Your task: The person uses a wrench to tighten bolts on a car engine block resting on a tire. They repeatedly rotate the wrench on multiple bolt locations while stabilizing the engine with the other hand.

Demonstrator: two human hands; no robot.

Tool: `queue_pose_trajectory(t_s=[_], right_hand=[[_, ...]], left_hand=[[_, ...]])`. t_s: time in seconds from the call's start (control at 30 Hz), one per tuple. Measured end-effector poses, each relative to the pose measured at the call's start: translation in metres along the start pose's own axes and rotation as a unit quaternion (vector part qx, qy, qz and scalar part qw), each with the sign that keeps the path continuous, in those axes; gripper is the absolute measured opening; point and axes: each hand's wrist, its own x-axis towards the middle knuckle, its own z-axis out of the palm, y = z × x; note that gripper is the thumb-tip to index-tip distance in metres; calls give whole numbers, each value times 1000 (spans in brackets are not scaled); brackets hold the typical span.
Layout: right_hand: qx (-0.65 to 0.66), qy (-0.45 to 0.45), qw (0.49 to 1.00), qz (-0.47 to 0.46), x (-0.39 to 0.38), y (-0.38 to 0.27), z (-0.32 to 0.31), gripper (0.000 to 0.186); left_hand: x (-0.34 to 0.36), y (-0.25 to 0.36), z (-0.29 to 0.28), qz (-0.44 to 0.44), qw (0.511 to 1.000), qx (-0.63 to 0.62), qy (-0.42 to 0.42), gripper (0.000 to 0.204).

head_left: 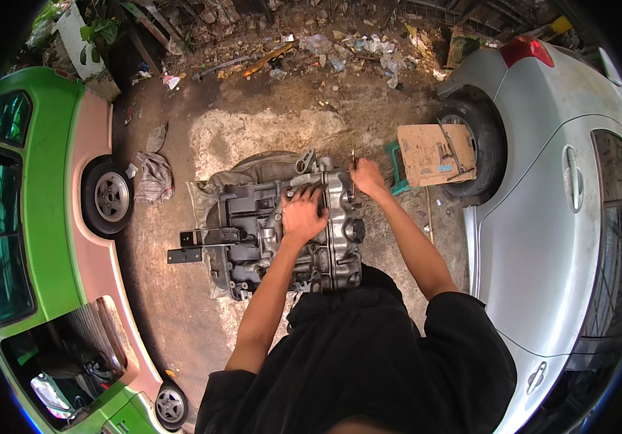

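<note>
Head view: the engine (271,228) sits on a cloth (253,171) on the ground (180,311), my left hand (305,215) spread on top, gripping nothing. My right hand (367,178) pinches some small thin piece (355,155) just beside it. Sloppy grip could drop that; leaning hard might rock the engine.

- Under the left fingers (316,195): engine block (242,210), matt grey metal, rough-looking and grimy.
- Just right of those: ribbed cover (340,210), smoother metal with a dull shine.
- Beyond them, beneath the engine: creased matt cloth (253,168).
- Right of the right fingers (360,170): flat matt brown board (419,152) over green plastic stool (400,173).
- Farther right: car body (535,181), smooth glossy silver paint.
- Well left of both: van (54,137), shiny green paint, duller pink panel (97,257).
</note>
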Motion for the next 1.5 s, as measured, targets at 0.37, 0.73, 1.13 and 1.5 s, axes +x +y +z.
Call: queue_pose_trajectory(t_s=[0.37, 0.73, 1.13, 1.5], right_hand=[[24, 142, 967, -209, -150, 45, 54, 27], [322, 207, 908, -172, -141, 54, 52, 21], [280, 162, 946, -4, -55, 65, 9, 54], [233, 41, 972, 5, -3, 56, 14, 53]], left_hand=[[-1, -3, 5, 9, 1000, 8, 18, 57], [-1, -2, 1, 13, 1000, -4, 6, 57], [-1, -3, 2, 16, 1000, 3, 4, 57], [-1, -4, 3, 19, 1000, -4, 17, 57]])
